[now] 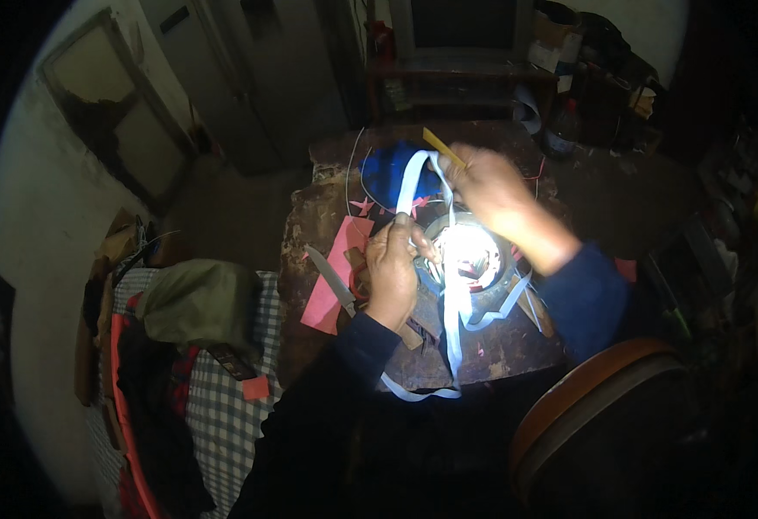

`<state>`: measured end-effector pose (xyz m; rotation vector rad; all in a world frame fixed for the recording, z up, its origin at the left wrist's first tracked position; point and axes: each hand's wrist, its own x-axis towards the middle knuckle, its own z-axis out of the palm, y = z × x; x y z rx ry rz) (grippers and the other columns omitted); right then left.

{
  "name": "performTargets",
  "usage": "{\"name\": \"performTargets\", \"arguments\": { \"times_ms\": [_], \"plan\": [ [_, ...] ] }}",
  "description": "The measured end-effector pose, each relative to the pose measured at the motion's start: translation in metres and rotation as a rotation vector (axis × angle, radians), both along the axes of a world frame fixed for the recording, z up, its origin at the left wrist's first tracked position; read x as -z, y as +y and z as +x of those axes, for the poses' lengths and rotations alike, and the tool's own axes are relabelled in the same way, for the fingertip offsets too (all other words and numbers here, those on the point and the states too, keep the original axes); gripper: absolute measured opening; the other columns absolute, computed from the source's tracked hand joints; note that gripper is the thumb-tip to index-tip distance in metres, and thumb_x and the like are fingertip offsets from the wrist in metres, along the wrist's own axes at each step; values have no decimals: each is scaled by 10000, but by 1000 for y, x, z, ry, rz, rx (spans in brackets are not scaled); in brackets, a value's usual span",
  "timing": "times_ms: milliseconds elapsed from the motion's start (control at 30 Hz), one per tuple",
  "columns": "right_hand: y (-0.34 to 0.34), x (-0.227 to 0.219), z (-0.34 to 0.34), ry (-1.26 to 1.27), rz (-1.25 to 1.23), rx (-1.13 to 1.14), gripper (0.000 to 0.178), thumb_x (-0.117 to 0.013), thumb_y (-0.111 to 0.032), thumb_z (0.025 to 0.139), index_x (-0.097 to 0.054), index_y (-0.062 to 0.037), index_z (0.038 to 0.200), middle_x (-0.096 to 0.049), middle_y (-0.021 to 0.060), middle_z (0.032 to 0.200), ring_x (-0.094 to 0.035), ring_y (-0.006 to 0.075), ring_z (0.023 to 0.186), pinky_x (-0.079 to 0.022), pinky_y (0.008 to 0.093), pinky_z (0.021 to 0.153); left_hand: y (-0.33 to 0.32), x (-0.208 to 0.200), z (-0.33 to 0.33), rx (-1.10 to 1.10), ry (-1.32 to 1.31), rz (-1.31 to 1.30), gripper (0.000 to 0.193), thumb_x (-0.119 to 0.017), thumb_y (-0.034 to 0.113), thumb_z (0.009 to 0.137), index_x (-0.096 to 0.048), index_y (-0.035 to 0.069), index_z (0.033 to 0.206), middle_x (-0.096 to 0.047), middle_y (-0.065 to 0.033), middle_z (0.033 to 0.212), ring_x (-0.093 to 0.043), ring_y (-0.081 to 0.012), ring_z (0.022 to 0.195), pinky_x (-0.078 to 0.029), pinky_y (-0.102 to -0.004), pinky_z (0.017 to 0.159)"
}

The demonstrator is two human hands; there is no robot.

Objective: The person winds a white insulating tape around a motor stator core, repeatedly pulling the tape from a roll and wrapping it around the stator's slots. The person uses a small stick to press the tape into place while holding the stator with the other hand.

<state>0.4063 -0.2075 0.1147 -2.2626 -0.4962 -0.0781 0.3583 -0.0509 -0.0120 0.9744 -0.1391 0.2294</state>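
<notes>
My left hand [392, 268] is closed, pinching a white fabric tape [412, 182] between thumb and fingers. The tape arches up from there to my right hand [489, 186], and more of it hangs in loops over the table's near edge. Smeared a little by motion, my right hand is closed on a thin yellow stick [444, 147] that points up and left; the tape passes at its fingers. Below both hands lies a round metal ring [491, 290], like a motor stator, its middle washed out by bright light. A pointed metal blade [331, 278] lies beside my left wrist.
The worn dark table [517, 355] carries a pink sheet [327, 298], pink scraps and a blue cloth [387, 177]. At left, a green bag [197, 303] rests on a checked cloth [223, 415]. An orange-rimmed round object [586, 381] stands near right. A bottle [562, 130] is behind.
</notes>
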Motion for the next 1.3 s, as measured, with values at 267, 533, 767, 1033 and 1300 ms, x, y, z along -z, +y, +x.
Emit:
{"name": "performTargets", "arguments": {
  "times_ms": [267,533,767,1033,1300],
  "plan": [
    [33,130,45,-416,-250,292,256,-577,-250,1094,-674,-20,1036,-703,257,711,-715,470,667,-573,573,665,5,-30,-29,46,197,-9,355,-479,63,1028,-440,101,678,-432,-18,624,-389,-120,563,-330,-293,583],
    [34,114,45,-381,-273,286,264,-564,-239,1099,-660,2,1048,-710,274,740,-718,478,684,-576,569,671,-7,-31,-48,15,166,1,389,-484,54,1025,-427,98,642,-445,-12,638,-378,-115,580,-326,-299,581],
    [17,97,52,-123,-203,127,280,-576,-256,1101,-696,-9,1159,-749,300,934,-753,473,885,-585,572,775,-18,-5,-81,-176,-44,515,306,-558,127,1094,-625,3,822,-573,-49,729,-540,-140,676,-431,-323,642],
    [-49,114,65,311,167,-229,505,-459,-391,1168,-799,-18,1191,-795,179,1134,-741,312,1071,-539,416,1003,-27,27,-70,-477,-390,796,178,-602,48,1001,-689,-107,991,-693,-214,875,-686,-354,766,-542,-427,719],
    [-53,134,25,229,397,265,486,-463,-330,1172,-780,38,1165,-794,199,1112,-753,311,1032,-556,429,948,18,12,-17,-209,-387,598,386,-460,187,1135,-570,19,806,-588,-83,736,-631,-226,748,-564,-435,858]
  ]
}}
